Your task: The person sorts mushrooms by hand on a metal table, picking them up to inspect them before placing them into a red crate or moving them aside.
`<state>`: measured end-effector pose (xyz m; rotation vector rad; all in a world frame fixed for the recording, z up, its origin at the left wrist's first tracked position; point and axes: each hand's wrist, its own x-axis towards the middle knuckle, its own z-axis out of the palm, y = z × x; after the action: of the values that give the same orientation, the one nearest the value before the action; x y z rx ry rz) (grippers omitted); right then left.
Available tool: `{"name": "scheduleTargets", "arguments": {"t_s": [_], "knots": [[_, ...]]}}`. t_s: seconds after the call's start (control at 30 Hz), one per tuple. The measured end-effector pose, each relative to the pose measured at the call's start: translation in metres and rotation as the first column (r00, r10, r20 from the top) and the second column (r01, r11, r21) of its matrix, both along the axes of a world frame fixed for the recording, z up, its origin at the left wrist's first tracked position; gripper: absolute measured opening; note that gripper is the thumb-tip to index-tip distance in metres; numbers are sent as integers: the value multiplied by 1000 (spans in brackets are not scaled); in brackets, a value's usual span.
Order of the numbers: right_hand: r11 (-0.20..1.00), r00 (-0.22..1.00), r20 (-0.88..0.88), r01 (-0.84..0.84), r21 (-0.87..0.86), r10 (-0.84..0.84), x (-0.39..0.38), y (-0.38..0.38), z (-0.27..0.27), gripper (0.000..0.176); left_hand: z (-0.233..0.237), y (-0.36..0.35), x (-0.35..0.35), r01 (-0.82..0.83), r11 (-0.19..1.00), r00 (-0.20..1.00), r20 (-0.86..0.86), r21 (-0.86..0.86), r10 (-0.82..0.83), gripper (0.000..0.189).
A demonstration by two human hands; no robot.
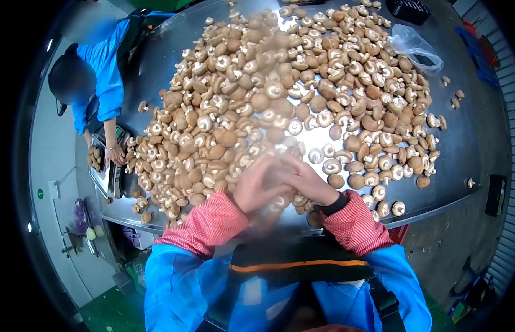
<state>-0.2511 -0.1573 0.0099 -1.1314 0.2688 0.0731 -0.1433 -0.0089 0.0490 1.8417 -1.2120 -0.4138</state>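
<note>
Brown-capped mushrooms (213, 138) with pale stems lie in a wide, loose pile in front of me. Over the near side of that pile my left hand (258, 183) and my right hand (308, 180) meet, their curled fingers overlapping. A hazy smear across the middle of the view blurs the fingertips. Both hands look closed, but whatever may be between them is hidden. Single mushrooms, such as one beside my right hand (335, 181), lie close by. Others show just below the hands.
The metal table (457, 144) carries the pile. A clear plastic bag (415, 48) and a black crate (408, 11) stand at the far right. On the left, a co-worker's hand (115, 155) rests at a scale (105, 177) holding mushrooms. The table's front edge runs close to my body.
</note>
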Motion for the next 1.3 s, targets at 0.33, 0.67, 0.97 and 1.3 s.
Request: {"name": "scheduleTargets", "arguments": {"t_s": [0.33,0.67,0.97,1.3], "knots": [[978,993,-63,85,-192,-99,-67,-63,-12,32,-75,-129,142,-362,883,714,698,298,57,48],[929,973,-113,226,292,-201,-73,-81,-36,50,-22,-109,-2,235,969,958,150,80,-245,33],[891,980,-42,193,410,-193,-99,-93,-41,48,-78,-187,127,-367,904,763,626,217,160,40],[891,993,-13,109,441,-116,-123,-113,-20,86,-48,-171,36,-129,991,970,204,-18,130,22]]}}
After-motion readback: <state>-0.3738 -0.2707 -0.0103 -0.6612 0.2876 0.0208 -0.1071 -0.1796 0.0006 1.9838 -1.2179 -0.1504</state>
